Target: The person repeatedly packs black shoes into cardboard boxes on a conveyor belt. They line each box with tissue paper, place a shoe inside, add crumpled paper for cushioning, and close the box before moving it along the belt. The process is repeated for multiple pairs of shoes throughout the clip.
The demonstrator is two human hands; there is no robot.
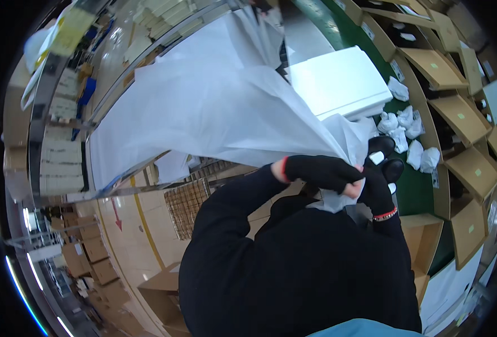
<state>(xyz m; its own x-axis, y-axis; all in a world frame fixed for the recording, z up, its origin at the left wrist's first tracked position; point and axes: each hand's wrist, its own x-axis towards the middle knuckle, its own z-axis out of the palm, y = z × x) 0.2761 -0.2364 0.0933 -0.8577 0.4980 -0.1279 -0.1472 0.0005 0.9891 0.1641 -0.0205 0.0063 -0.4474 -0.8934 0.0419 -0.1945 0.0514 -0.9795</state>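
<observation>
A large sheet of thin white wrapping paper (220, 106) stretches from the far left, narrowing into a gathered bunch between my hands. My left hand (330, 177), in a black fingerless glove, is closed with the paper in its fingers. Right beside it, my right hand (375, 190), gloved too, grips the bunched paper; its fingers are partly hidden. Just beyond my right hand lie two rounded black shoes (393, 168) with white at their openings. A stack of smooth white sheets (341, 84) lies past the bunched paper.
Several crumpled white paper bundles (414, 123) sit on the green surface (397, 106). Open cardboard boxes (462, 118) line the right side. A metal frame (49, 118) stands at left, with a woven brown stack (186, 208) on the floor below.
</observation>
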